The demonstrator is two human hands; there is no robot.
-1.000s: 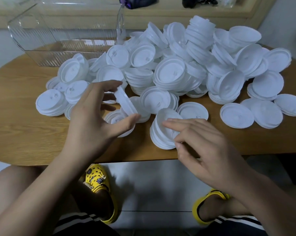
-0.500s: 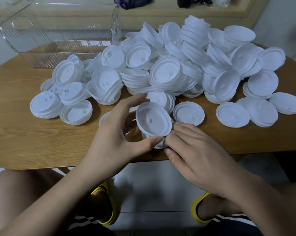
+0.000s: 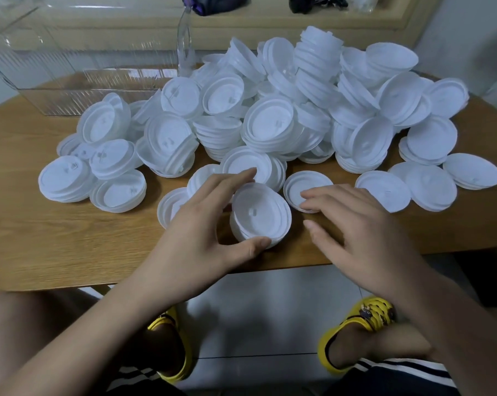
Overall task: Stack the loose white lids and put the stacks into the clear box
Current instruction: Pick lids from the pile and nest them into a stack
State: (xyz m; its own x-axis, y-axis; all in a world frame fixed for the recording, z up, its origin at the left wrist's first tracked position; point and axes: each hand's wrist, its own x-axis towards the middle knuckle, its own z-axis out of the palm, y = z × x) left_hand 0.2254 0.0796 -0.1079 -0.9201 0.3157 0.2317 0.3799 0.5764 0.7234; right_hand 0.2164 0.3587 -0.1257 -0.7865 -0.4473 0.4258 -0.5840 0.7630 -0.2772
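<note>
Right hand (image 3: 356,224) has come off the stack (image 3: 260,215) since the earlier frame. Box (image 3: 70,67) sits well up-left of the stack and looks empty; left hand (image 3: 201,224) pinches the stack, thumb on near rim, fingers on far rim, likely to keep it squared on the table (image 3: 56,238). Just right of the stack, right hand lies spread, fingertips on a single lid (image 3: 301,182), probably next to add.

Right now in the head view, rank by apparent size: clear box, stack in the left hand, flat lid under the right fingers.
1. clear box, largest by far.
2-3. stack in the left hand and flat lid: similar width; stack is nearer, so unranked.
</note>
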